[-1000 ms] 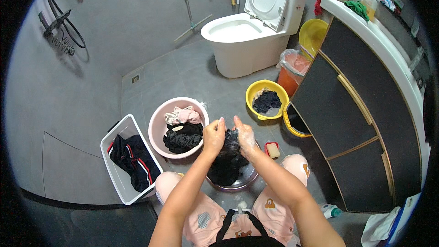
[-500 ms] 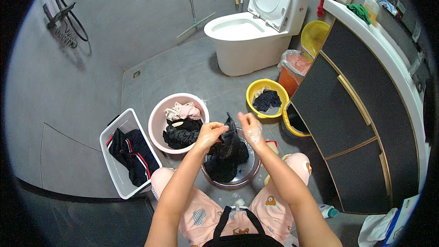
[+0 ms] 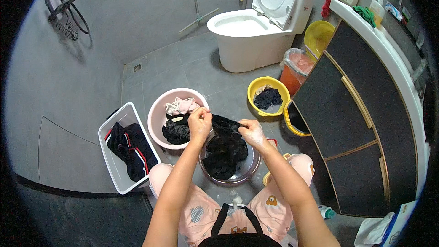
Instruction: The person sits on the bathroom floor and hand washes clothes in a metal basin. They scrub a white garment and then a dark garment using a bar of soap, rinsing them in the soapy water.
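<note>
A wet black garment [image 3: 225,148] hangs from both my hands down into a clear round basin [image 3: 249,169] between my knees. One edge of it is stretched taut between my fists. My left hand [image 3: 200,123], closed on that edge, is over the right rim of a pink tub [image 3: 157,110]. My right hand [image 3: 252,132] pinches the other end, with whitish suds on its back. Inside the pink tub lie a pale pink and white garment [image 3: 183,105] and black clothing [image 3: 176,131]. The garment's lower part rests bunched in the basin.
Left of the pink tub stands a white bin [image 3: 120,180] with dark red-striped clothes. A yellow basin [image 3: 253,87] holding dark cloth stands ahead to the right, near an orange bin [image 3: 292,80], a toilet [image 3: 251,45] and a dark curved cabinet [image 3: 347,119]. A bottle [image 3: 326,212] lies beside my right leg.
My hands have moved apart, the left going left and up. The black garment's edge, bunched between them before, is now pulled out sideways and taut. The view has shifted slightly.
</note>
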Tool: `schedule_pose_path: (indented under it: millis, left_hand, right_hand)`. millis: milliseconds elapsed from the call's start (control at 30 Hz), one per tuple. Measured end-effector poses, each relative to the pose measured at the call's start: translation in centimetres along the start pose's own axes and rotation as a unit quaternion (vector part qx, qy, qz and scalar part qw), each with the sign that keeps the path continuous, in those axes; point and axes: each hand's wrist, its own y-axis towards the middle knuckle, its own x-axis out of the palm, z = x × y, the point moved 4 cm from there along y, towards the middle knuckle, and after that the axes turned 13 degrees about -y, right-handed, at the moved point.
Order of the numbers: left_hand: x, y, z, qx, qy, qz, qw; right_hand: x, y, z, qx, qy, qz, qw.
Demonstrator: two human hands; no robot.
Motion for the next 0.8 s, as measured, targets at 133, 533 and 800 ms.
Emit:
schedule_pose_path:
  millis: [133,533,800]
  left_hand:
    - [2.0,-0.7,-0.7,-0.088,-0.076,-0.046,0.992]
    - [8.7,-6.9,4.5,0.368,0.079,-0.164,0.912]
    - [8.3,-6.9,3.2,0.306,0.161,-0.130,0.929]
  right_hand:
    - [2.1,-0.5,3.7,0.208,0.443,0.002,0.872]
    - [6.6,0.6,2.6,0.246,0.703,0.023,0.667]
    - [4.8,0.2,2.6,0.223,0.588,0.077,0.774]
